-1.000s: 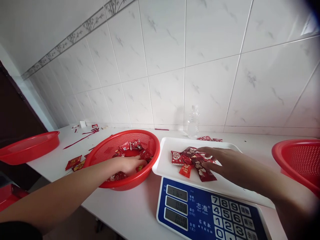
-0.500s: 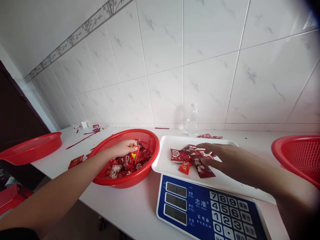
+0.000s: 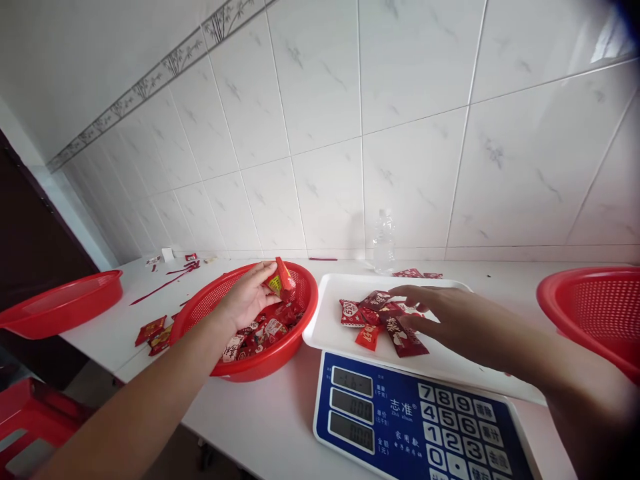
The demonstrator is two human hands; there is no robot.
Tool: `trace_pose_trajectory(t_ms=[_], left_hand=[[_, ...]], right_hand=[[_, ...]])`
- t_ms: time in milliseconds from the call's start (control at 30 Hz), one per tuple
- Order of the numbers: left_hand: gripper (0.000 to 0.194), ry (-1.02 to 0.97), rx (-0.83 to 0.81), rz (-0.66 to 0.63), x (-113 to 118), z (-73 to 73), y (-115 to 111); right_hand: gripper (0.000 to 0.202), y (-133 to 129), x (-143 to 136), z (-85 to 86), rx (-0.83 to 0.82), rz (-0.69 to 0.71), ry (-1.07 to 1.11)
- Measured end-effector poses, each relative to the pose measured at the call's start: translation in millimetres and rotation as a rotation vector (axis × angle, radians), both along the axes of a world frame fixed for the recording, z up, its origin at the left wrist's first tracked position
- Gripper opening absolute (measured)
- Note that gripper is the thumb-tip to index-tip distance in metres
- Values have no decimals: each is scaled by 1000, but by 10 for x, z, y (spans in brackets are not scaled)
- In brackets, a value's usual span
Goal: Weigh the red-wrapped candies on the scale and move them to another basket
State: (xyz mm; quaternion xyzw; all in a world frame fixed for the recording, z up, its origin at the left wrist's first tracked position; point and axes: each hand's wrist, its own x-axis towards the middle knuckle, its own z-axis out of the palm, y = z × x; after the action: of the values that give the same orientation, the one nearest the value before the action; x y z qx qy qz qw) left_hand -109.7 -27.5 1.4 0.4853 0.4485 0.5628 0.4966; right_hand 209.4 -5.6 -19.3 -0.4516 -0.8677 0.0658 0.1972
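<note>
My left hand [image 3: 247, 293] is closed on a small red-and-yellow wrapped snack packet [image 3: 285, 280], raised above the red perforated basket [image 3: 311, 308]. Several red and dark red packets lie inside that basket. My right hand [image 3: 445, 313] reaches over the white tray [image 3: 320, 327] of a scale, its thumb and fingers apart. Its fingertips are at a dark red packet [image 3: 404, 337] in a small pile; whether they press on it I cannot tell. Beside it in the pile lie a patterned red packet [image 3: 350, 312] and an orange-red packet [image 3: 367, 337].
The scale's blue keypad panel [image 3: 400, 407] faces me. A clear bottle [image 3: 385, 243] stands by the tiled wall. Red baskets sit at the far left [image 3: 65, 307] and right [image 3: 590, 313]. Loose packets [image 3: 151, 329] lie left of the middle basket. A red stool [image 3: 35, 413] stands below.
My left hand has lifted the red-and-yellow packet up out of the middle basket's contents and turned it. The right hand has stayed almost still over the tray.
</note>
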Motion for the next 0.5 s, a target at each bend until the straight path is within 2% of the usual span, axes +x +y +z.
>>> trace_pose_trajectory(t_ms=[67,133,200,300,400,500], left_hand=[[22,-35,103,0,206,-30,-99],[26,7,207,54,439,-93,-212],[27,139,311,133,677,-171,-314],[20,292,505,146,969,-271,-407],[15,296,616,151,1103,-343,-420],[22,211,590,150,1087,-417,-401]], right_hand=[[37,-41,-39,34,4,-27,55],[41,-126,-106,85,-49,14,167],[47,-239,-198,133,-114,155,288],[46,-392,-345,158,-107,334,350],[31,-447,-435,133,-45,278,362],[27,-411,-438,116,-155,226,481]])
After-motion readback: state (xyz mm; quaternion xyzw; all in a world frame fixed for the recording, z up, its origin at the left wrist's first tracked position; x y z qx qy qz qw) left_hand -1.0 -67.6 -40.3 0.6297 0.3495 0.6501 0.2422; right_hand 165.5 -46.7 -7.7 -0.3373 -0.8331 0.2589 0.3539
